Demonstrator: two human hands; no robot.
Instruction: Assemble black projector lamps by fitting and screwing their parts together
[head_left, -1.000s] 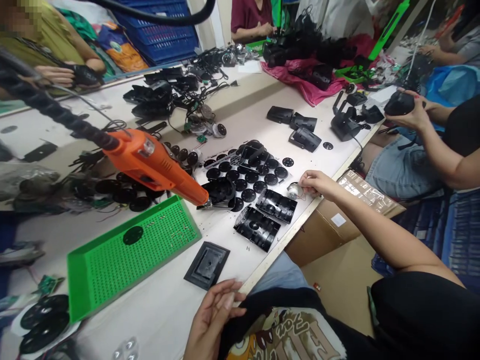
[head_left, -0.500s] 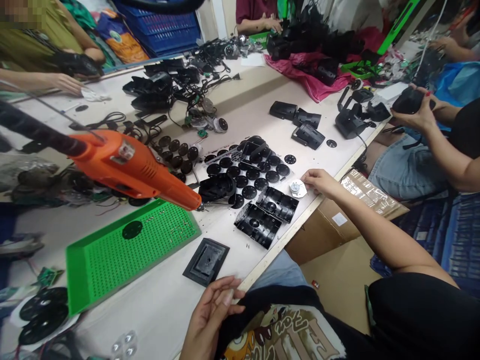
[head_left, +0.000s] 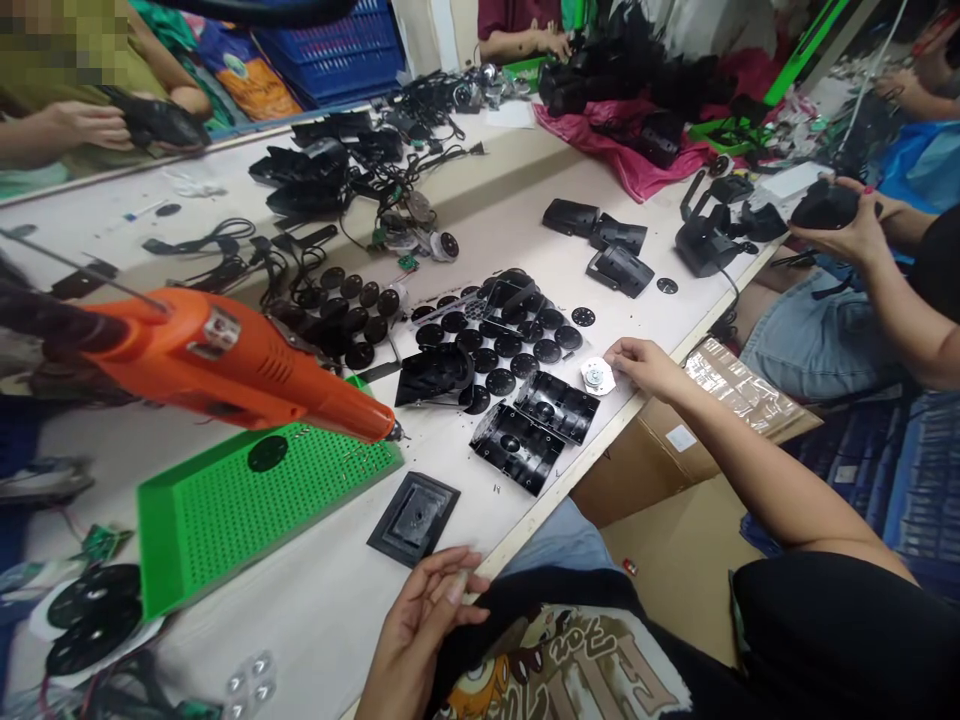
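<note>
While the left hand (head_left: 424, 640) stays open above the lap, the right hand (head_left: 639, 365) rests loosely curled, just beside a small round metal motor (head_left: 598, 376) on the bench (head_left: 300, 640) — picking it up looks next.

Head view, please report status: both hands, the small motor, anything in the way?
Right hand open, fingers beside round metal motor. Left hand open by shirt. Orange heat gun above black housing, apart from motor.
</note>
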